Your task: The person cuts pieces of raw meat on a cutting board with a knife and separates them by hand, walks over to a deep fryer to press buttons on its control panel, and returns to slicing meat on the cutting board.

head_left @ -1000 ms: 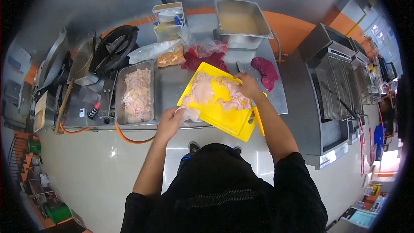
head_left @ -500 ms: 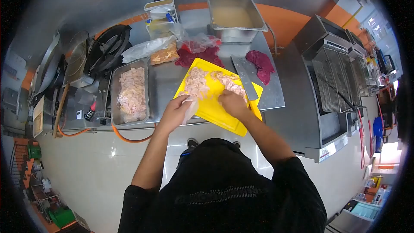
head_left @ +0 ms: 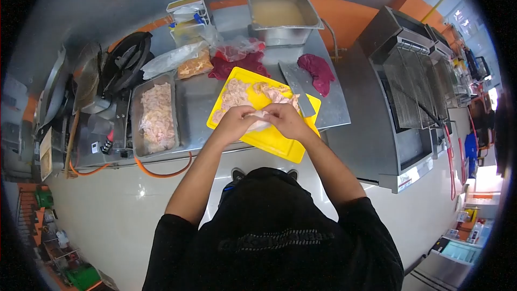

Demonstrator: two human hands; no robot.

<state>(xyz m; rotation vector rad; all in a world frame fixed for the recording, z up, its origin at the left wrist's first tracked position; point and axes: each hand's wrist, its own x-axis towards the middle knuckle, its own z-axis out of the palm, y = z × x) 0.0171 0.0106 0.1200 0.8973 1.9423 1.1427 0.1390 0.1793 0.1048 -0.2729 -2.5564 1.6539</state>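
Note:
Over the near part of a yellow cutting board (head_left: 269, 141), my left hand (head_left: 236, 123) and my right hand (head_left: 286, 120) meet, fingers closed on one pale piece of meat (head_left: 260, 123) between them. Behind them on the board lie a pile of pale raw meat (head_left: 235, 94) at the left and another pile (head_left: 272, 92) at the right. A wide-bladed knife (head_left: 295, 86) rests across the board's right corner, its tip side near my right hand. A metal tray of pale meat pieces (head_left: 157, 117) stands to the left.
A deep metal pan (head_left: 284, 35) stands at the back. Purple cloths (head_left: 316, 74) lie on the counter, one beside a bag of orange-brown food (head_left: 195, 64). Black pans (head_left: 129, 62) are at the left, and a fryer basket (head_left: 412, 89) is at the right.
My right hand has left the right pile and come over to my left hand at the pale piece. The knife came onto the board's corner. The whole view has shifted slightly.

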